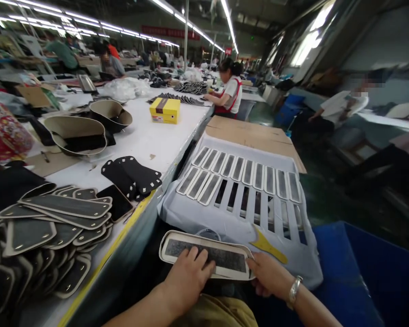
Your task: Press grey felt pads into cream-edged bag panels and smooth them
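A long, round-cornered piece (230, 271) with a raised cream rim and a dark grey panel lies slightly tilted above my lap. My left hand (191, 274) rests on the panel, its fingers slightly apart and pressing down. At the piece's right end, my right hand (264, 272) grips the rim between thumb and fingers; some of those fingers are hidden below. Just beyond it stands a cloth-covered rack (191, 215) with slots. Grey strips with pale borders (209, 188) lie in two rows on it. A yellow tapered piece (269, 245) rests on its near edge.
On the left, a white table (139, 136) carries piled grey panels (68, 206), black pieces (132, 175), open cream-lined forms (75, 127) and a yellow box (164, 110). Cardboard (248, 131) lies behind the rack. A blue bin (364, 272) stands right. A co-worker (230, 93) sits ahead.
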`<state>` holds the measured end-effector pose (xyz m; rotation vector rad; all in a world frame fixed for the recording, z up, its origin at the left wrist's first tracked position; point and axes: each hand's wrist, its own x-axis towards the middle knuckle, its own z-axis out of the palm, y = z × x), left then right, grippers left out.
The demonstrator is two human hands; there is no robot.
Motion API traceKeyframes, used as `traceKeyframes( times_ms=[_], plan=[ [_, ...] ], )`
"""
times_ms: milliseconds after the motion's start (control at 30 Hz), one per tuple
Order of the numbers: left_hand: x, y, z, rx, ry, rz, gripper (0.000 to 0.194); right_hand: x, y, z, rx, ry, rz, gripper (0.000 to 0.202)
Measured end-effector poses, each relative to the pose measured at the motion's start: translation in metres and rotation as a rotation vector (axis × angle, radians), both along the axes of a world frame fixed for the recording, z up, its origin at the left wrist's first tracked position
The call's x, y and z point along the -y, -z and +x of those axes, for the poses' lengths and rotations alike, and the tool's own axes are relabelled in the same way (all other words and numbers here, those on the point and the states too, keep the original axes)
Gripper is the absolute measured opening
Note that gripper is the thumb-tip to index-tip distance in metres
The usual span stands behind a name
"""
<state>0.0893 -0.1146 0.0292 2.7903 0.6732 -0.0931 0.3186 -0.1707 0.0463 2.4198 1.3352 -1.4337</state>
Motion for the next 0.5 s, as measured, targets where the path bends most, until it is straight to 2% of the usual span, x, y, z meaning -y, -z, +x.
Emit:
traceKeyframes(
  times_ms=[100,200,233,300,367,400,433,500],
  plan=[
    [0.000,0.002,0.000,0.045,-0.023,0.025,0.037,0.004,0.002,0.003,-0.029,-0.007,0.049,0.026],
    [-0.009,0.000,-0.015,0.210,-0.041,-0.049,0.038,0.004,0.001,0.004,0.002,-0.055,0.101,0.024],
    [-0.014,-0.002,-0.024,0.288,-0.116,-0.068,0.039,0.003,0.001,0.004,0.013,-0.071,0.107,0.025],
    [-0.027,-0.003,-0.045,0.400,-0.419,-0.070,0.040,0.003,0.001,0.006,0.026,-0.119,0.128,0.026],
    [-0.041,-0.001,-0.065,0.361,-0.769,-0.056,0.043,0.003,0.003,0.009,0.026,-0.180,0.170,0.023],
    [-0.048,0.002,-0.072,0.284,-0.863,-0.086,0.045,0.004,0.005,0.012,0.014,-0.213,0.202,0.021],
    [-0.054,0.005,-0.078,0.191,-0.888,-0.148,0.047,0.005,0.008,0.014,0.002,-0.245,0.246,0.020],
    [-0.062,0.014,-0.082,0.031,-0.822,-0.291,0.051,0.008,0.014,0.019,0.000,-0.299,0.330,0.017]
  ],
)
